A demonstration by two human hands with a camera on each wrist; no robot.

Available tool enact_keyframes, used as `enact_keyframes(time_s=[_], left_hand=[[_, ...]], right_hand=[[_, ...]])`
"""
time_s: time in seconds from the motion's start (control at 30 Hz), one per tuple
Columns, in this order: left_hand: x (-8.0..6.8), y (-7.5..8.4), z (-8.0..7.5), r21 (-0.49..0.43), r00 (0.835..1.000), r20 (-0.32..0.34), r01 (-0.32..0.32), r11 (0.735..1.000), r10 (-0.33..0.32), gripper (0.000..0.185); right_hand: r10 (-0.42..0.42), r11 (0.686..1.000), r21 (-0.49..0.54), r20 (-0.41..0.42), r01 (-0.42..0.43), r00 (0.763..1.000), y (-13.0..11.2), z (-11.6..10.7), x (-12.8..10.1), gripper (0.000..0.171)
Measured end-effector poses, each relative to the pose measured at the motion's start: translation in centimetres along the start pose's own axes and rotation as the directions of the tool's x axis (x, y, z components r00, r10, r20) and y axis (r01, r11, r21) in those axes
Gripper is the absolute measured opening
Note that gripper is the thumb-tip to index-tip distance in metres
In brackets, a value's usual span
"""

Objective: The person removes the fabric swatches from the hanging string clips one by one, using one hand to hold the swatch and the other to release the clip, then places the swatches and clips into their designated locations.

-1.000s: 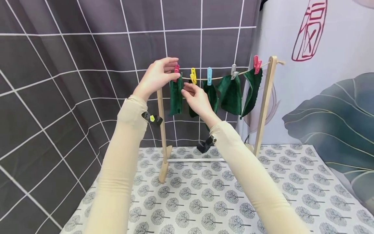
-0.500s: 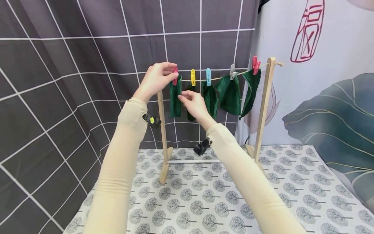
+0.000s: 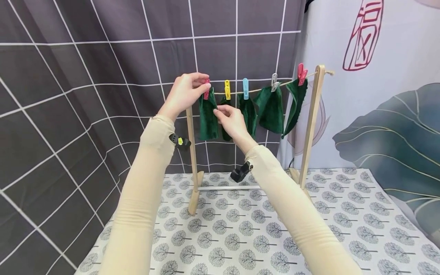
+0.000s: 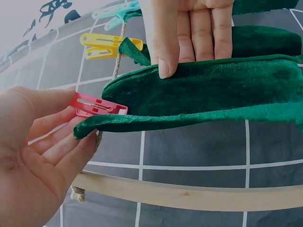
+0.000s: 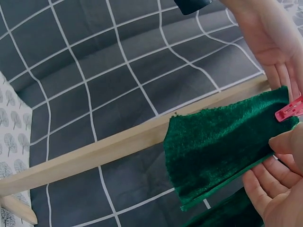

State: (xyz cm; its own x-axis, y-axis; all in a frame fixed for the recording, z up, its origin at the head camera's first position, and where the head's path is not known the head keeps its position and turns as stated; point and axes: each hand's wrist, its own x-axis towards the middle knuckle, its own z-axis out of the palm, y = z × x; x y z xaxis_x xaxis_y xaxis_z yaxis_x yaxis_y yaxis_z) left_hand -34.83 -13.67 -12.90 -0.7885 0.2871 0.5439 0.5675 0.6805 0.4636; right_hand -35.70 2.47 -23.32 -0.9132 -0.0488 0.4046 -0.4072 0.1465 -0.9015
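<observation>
Fingers (image 3: 197, 84) of the left hand (image 3: 183, 93) pinch the red clip (image 3: 206, 88) at the left end of the string (image 3: 261, 90); thumb and fingertips curl round it. Right hand (image 3: 232, 120) sits just beside, thumb and fingers pinching the right edge of the leftmost green cloth (image 3: 207, 116). In the left wrist view that cloth (image 4: 199, 94) hangs from the red clip (image 4: 97, 106) with a right-hand fingertip (image 4: 165, 66) pressed on it.

Count on the string: five clips — red, yellow clip (image 3: 227, 89), blue clip (image 3: 245, 88), grey clip (image 3: 274, 81), second red clip (image 3: 302, 74). Five green cloths, one under each; the second is mostly hidden behind the right hand.

Wooden rack (image 3: 311, 122): two uprights, one crossbar low down, standing toward the far edge of the table (image 3: 240, 236), which wears a tree-print cover. Grid-pattern curtain (image 3: 86, 95) behind.
</observation>
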Motion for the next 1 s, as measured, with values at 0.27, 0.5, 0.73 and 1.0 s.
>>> enact_keyframes(time_s=[0.27, 0.5, 0.73, 1.0], left_hand=[[-0.1, 0.1, 0.5, 0.012, 0.996, -0.088, -0.004, 1.000, 0.005, 0.033], [0.0, 0.2, 1.2, -0.007, 0.978, -0.208, -0.011, 1.000, 0.009, 0.026], [0.0, 0.2, 1.8, -0.063, 0.948, -0.318, -0.013, 0.998, -0.008, 0.020], [0.4, 0.0, 1.9, -0.156, 0.931, -0.364, -0.026, 0.987, -0.033, 0.016]], right_hand=[[0.029, 1.000, 0.001, 0.000, -0.029, 1.000, -0.1, -0.1, -0.1, 0.031], [0.019, 1.000, 0.013, -0.007, -0.019, 1.000, -0.2, 0.0, 0.1, 0.030], [0.023, 1.000, 0.010, 0.005, -0.023, 1.000, -0.6, 0.1, 0.1, 0.030], [0.023, 0.999, 0.024, 0.007, -0.023, 1.000, -0.8, 0.1, 0.0, 0.030]])
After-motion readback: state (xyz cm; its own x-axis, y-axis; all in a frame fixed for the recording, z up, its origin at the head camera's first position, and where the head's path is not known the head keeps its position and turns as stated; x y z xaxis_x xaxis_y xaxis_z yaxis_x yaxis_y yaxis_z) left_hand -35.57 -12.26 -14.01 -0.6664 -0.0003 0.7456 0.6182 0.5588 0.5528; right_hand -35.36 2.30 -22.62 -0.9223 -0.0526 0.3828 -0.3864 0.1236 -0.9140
